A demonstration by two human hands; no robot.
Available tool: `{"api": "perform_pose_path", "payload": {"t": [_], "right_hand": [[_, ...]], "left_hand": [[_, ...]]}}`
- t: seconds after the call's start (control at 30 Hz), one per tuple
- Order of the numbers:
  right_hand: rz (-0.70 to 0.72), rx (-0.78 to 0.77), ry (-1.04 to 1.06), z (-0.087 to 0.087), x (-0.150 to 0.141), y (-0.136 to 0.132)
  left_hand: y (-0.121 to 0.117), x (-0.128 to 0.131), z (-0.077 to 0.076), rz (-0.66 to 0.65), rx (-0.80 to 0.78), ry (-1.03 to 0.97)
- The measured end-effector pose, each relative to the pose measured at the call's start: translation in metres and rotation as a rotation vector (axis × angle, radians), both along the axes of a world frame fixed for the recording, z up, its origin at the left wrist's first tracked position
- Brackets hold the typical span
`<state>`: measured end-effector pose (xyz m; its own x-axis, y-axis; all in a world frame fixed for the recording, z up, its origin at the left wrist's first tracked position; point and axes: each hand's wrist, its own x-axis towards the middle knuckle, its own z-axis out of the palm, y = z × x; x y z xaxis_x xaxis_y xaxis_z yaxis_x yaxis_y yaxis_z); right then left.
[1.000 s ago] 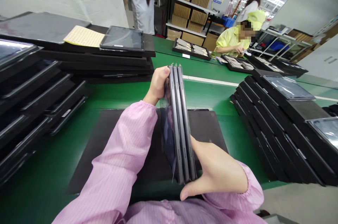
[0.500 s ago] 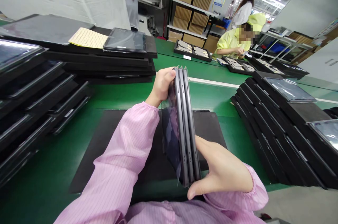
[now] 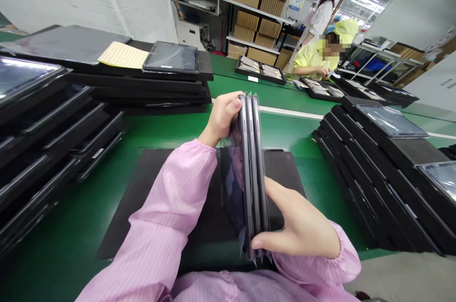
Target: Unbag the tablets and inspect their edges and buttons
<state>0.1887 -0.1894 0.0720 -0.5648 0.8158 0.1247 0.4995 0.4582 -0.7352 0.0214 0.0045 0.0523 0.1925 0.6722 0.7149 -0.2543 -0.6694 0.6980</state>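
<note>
Three tablets [image 3: 253, 174] in clear plastic film stand on edge, pressed side by side, with their narrow speaker-hole sides facing me. My left hand [image 3: 224, 117] grips them near the far upper corner, its thumb on the top edge and its other fingers hidden behind. At the near end, my right hand [image 3: 299, 221] is closed around the right side, the thumb lying across the near edges and the fingers out of sight behind the last tablet. Beneath them a black mat [image 3: 142, 197] lies on the green bench.
Stacks of black trays holding tablets [image 3: 377, 178] rise at the right, with more trays [image 3: 46, 140] at the left. A yellow label sheet [image 3: 123, 55] and a tablet [image 3: 171, 57] top the back-left stack. A co-worker in yellow [image 3: 318, 57] sits across the bench [image 3: 171, 131].
My right thumb has come up onto the near edges of the tablets. The tablets and my left hand have shifted slightly right. In the background, a standing person has moved.
</note>
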Motion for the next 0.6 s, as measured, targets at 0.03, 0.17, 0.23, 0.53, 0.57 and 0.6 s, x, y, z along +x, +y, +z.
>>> {"api": "perform_pose_path", "payload": {"t": [0.03,0.17,0.23,0.53,0.57,0.6], "right_hand": [[0.003,0.007,0.002,0.0001,0.0000,0.0004],[0.008,0.022,0.024,-0.0022,0.0002,0.0019],[0.003,0.027,0.029,-0.0038,-0.0003,0.0021],[0.015,0.044,-0.001,-0.0017,-0.0047,0.0025],[0.017,0.047,-0.001,-0.0016,-0.0044,0.0028],[0.016,0.049,0.001,-0.0015,-0.0040,0.0030]], "left_hand": [[0.0004,-0.0001,-0.0001,0.000,-0.002,0.002],[0.0021,-0.0001,-0.0016,0.002,-0.017,-0.004],[0.0029,-0.0001,-0.0026,0.001,-0.038,-0.013],[0.0090,0.0018,-0.0067,-0.022,-0.106,-0.042],[0.0092,0.0019,-0.0070,-0.023,-0.111,-0.045],[0.0093,0.0020,-0.0071,-0.025,-0.114,-0.046]]}}
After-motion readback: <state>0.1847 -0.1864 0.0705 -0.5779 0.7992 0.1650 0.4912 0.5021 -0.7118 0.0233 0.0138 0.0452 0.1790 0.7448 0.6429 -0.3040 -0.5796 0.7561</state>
